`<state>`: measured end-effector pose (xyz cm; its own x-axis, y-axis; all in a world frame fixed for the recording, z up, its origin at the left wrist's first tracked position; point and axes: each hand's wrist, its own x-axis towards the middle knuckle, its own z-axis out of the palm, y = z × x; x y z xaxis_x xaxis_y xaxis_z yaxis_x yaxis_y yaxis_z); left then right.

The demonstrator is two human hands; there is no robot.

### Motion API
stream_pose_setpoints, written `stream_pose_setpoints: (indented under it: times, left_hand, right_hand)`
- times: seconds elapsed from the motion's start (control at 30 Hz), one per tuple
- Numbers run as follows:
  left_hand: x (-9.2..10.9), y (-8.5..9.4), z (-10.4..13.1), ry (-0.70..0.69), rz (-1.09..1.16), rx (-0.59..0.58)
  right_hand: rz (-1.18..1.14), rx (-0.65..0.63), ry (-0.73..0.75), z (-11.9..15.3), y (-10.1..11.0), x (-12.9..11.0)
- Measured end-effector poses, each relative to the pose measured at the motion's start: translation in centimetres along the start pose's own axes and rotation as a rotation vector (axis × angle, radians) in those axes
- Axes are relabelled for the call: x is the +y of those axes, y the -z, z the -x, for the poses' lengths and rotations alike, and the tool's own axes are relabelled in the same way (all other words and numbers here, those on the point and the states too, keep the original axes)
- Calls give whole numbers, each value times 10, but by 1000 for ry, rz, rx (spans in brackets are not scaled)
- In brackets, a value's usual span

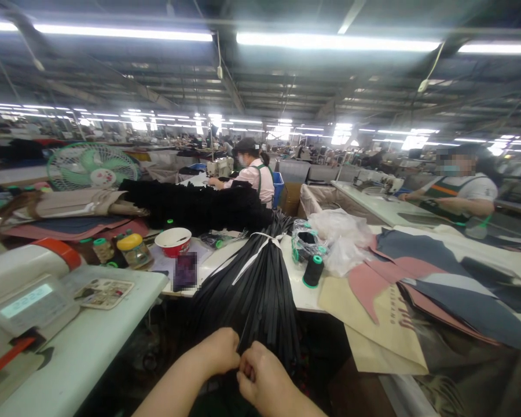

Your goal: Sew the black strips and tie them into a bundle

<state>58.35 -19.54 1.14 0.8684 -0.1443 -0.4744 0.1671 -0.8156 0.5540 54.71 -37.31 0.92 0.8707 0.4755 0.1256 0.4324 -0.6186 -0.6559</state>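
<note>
A thick bundle of long black strips (267,289) hangs over the near edge of the white table, bound near its top by a white tie (249,263). My left hand (220,350) is closed in front of the hanging ends, its fingers pinched. Close beside it, nearly touching, my right hand (260,373) has its fingers curled in. A black strip appears to run down from the bundle to where the two hands meet; its end is hidden by the fingers.
On the left stands a sewing machine (30,301) with a lit display. A bowl (173,242), a jar (134,250) and a black thread cone (314,271) stand around the bundle. Cut fabric pieces (451,284) lie right. Behind a black fabric pile (200,202), a co-worker (256,174) sews; another person (460,185) sits right.
</note>
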Motion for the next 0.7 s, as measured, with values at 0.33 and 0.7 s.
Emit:
stream_pose_setpoints:
  times: [0.33, 0.7]
  left_hand:
    - [-2, 10, 10, 135, 33, -532]
    - [3, 46, 0, -219, 455, -5]
  right_hand:
    - [112, 380, 9, -55, 85, 20]
    - [150, 520, -111, -221, 139, 114]
